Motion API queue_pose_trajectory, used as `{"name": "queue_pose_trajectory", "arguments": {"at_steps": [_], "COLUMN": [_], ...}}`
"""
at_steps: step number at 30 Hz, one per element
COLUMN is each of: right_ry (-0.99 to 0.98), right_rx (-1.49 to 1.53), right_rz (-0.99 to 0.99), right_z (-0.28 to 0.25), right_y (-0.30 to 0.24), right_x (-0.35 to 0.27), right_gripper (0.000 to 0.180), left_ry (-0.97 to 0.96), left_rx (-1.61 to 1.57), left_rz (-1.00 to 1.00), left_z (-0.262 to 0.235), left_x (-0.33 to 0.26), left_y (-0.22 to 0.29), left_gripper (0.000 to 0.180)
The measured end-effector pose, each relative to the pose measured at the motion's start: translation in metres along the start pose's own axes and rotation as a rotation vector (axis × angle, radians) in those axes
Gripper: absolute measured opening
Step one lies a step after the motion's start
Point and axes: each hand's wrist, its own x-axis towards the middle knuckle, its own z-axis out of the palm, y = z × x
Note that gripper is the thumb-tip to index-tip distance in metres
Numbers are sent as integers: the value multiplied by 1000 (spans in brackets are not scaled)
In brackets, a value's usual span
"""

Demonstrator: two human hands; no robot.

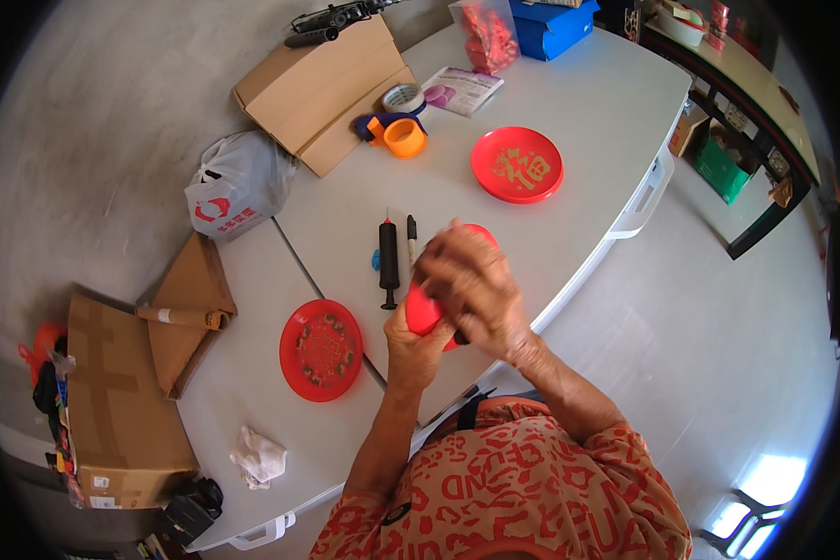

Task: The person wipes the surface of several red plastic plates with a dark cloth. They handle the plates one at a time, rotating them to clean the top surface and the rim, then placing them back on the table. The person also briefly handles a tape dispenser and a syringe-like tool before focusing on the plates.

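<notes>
Close to my body, over the table's near edge, my left hand (415,353) is closed on the lower edge of a smooth red object (424,312), thumb and fingers around it. My right hand (476,294) lies across the top of the object, its fingers bent and smeared by motion. Both hands cover most of the red object, so its full shape and kind do not show. Just left of my hands lie a black hand pump (388,265) and a marker pen (412,241). A small blue piece (376,260) sits beside the pump.
Red plates with gold patterns lie left (321,351) and far right (517,165). Orange tape (405,138), a cardboard box (322,89) and a plastic bag (241,185) stand farther back. A white cloth (259,457) rests near left. A seam (301,261) crosses the table.
</notes>
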Motion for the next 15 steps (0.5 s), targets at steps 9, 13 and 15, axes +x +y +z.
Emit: {"name": "queue_pose_trajectory", "arguments": {"at_steps": [9, 13, 15], "right_ry": [-35, 136, 212], "right_rx": [-37, 233, 351], "right_rz": [120, 363, 468], "right_z": [1, 12, 14], "right_y": [3, 25, 31], "right_x": [0, -13, -17], "right_gripper": [41, 31, 28], "left_ry": [34, 55, 58], "left_rx": [-59, -32, -63], "left_rz": [-52, -47, -53], "left_z": [-2, -1, -2], "left_x": [-7, -9, -9], "left_y": [9, 8, 6], "left_gripper": [36, 32, 32]}}
